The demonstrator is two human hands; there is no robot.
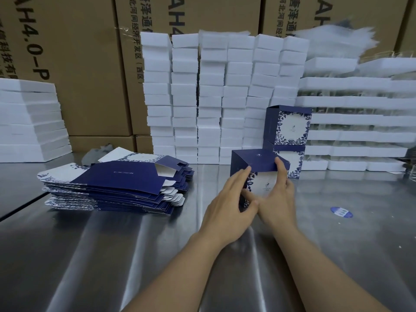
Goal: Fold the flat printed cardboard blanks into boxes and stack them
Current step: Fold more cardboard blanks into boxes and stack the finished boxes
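- Head view, task item: the navy-and-white floral printed cardboard box (258,159) is folded up, stands upright, navy top face closed, and sits right of centre on the stainless steel bench (135,244).
- Its bottom edge is hidden behind your hands, so I can't tell whether it rests on the bench or is just off it.
- Left hand (225,206): fingers straight, laid flat against the box's left front corner, thumb low at the front.
- Right hand (279,199): fingers run straight up the right side of the front face to the top rim, thumb spread low across the front. The box is pressed between both hands, with no pinch.
- Step, as I read it: folding is done and stacking comes next.
- Key relation: the stack of two finished navy-and-white boxes (289,129) stands just behind the held box and to its right, so it's on your right hand's side. Move up and back-right, keeping the box upright.
- Risk: the top box of that stack looks open at its rim, so the seating may be uneven.
- Supply: the pile of flat navy-and-white printed cardboard blanks (117,183) lies well to the left, nearer your left hand, long axis roughly left-right.
- Background: columns of white foam blocks (213,97) stand behind the bench, with brown corrugated cartons (90,64) behind those.
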